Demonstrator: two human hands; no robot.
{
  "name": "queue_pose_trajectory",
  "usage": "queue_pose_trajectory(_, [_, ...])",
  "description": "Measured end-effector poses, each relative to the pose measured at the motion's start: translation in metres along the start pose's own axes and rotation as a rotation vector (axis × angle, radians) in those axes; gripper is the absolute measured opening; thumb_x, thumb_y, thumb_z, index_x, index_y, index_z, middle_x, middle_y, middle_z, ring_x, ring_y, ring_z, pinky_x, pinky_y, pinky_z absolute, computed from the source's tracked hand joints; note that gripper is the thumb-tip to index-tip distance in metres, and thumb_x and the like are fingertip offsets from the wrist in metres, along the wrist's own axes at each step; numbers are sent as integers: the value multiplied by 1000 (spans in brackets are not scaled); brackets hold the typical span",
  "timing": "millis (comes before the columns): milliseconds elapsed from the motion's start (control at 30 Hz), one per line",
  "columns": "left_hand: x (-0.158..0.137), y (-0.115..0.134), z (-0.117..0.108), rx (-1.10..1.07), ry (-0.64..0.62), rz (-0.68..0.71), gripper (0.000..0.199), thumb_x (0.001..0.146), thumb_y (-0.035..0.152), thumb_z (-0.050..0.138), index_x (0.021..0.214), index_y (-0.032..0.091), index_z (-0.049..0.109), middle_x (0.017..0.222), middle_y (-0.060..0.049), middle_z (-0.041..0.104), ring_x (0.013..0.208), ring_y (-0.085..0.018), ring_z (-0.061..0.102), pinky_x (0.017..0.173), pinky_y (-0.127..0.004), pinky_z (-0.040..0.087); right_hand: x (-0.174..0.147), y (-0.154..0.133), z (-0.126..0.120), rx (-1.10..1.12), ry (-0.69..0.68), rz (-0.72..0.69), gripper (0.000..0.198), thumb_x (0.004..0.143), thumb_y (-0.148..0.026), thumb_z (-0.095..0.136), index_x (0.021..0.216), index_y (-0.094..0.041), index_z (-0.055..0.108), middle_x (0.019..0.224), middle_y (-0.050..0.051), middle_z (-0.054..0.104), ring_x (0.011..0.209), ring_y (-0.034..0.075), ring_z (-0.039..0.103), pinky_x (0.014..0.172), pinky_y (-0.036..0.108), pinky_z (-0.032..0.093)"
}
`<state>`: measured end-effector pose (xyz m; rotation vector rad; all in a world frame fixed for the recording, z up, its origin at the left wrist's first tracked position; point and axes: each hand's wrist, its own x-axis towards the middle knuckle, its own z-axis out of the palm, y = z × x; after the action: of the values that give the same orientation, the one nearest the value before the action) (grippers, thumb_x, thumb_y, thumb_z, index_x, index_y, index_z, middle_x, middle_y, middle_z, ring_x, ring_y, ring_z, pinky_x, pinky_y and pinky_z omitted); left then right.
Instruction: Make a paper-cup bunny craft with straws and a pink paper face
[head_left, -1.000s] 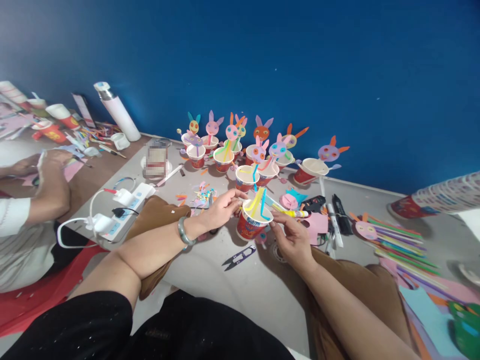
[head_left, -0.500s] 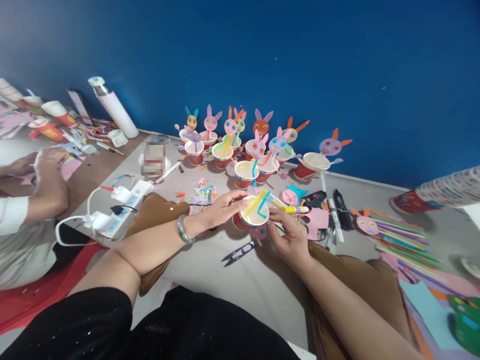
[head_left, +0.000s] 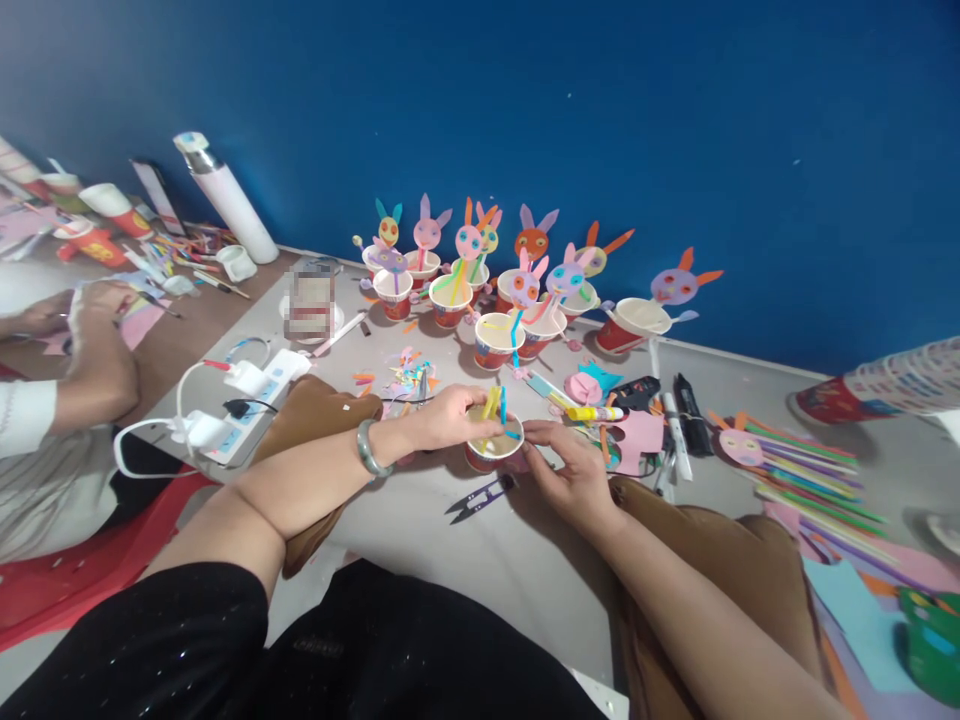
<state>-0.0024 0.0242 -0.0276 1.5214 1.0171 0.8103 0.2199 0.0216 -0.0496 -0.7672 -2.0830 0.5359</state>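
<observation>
A red-and-white paper cup (head_left: pixel 484 457) stands upright in front of me, between my two hands. Yellow drinking straws (head_left: pixel 491 404) and a bent blue drinking straw (head_left: pixel 503 406) rise from inside it. My left hand (head_left: pixel 454 416) grips the cup's left rim beside the yellow straws, with some fingers hidden. At the opposite side, my right hand (head_left: pixel 571 472) has its thumb and fingertips closed on the cup's right edge, near the blue straw's end. Dark thread snips (head_left: pixel 480 500) lie just below the cup.
Several cups with paper rabbit heads (head_left: pixel 450 300) line the wall. Markers (head_left: pixel 677 440), drinking straws (head_left: pixel 810 470) and stacked cups (head_left: pixel 892 385) are at right. Paper scraps (head_left: pixel 409 375), a power strip (head_left: pixel 259 410) and a co-worker's arm (head_left: pixel 97 350) are at left.
The cup has tipped from facing me to more upright, and moved slightly left. Its straws now stand up more steeply. My right hand has followed it left.
</observation>
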Motion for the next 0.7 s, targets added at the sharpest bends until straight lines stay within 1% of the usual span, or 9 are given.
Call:
queue_pose_trajectory(200, [0, 0, 1, 48, 35, -48, 36, 79, 47, 73, 85, 11, 71, 83, -5, 69, 77, -15, 60, 76, -27, 48, 0, -1, -1, 29, 7, 69, 6, 89, -22, 58, 83, -24, 61, 89, 7, 74, 81, 20, 72, 75, 35, 58])
queue_pose_trajectory(300, [1, 0, 1, 29, 18, -53, 37, 78, 47, 74, 85, 11, 70, 81, -4, 68, 75, -15, 60, 72, -26, 47, 1, 0, -1, 55, 11, 61, 7, 89, -21, 58, 82, -23, 59, 88, 6, 73, 80, 19, 71, 73, 32, 56])
queue_pose_trajectory(400, [1, -2, 1, -3, 1, -41, 39, 77, 48, 75, 86, 10, 70, 82, -5, 68, 77, -15, 61, 74, -27, 48, 1, 0, 0, 75, 12, 56, 7, 88, -19, 58, 83, -23, 60, 88, 6, 73, 79, 19, 70, 73, 32, 56])
queue_pose_trajectory(533, [1, -4, 1, 20, 10, -36, 38, 77, 47, 76, 83, 10, 70, 82, -4, 69, 78, -15, 62, 75, -26, 49, 1, 1, 1, 112, -7, 67, 3, 88, -19, 61, 87, -22, 62, 88, 6, 73, 80, 19, 70, 73, 32, 56])
queue_pose_trajectory(633, [0, -2, -1, 32, -3, -44, 39, 76, 48, 76, 83, 10, 70, 81, -4, 68, 77, -15, 60, 73, -25, 48, 1, 1, 1, 139, -5, 72, 7, 87, -17, 64, 92, -22, 64, 87, 6, 72, 81, 18, 70, 73, 30, 56])
queue_pose_trajectory(700, [0, 0, -1, 26, -14, -45, 41, 76, 49, 76, 83, 10, 70, 80, -4, 67, 76, -14, 59, 71, -25, 47, 1, 0, 1, 144, 9, 66, 8, 87, -15, 65, 90, -22, 64, 85, 5, 72, 80, 17, 69, 73, 29, 56])
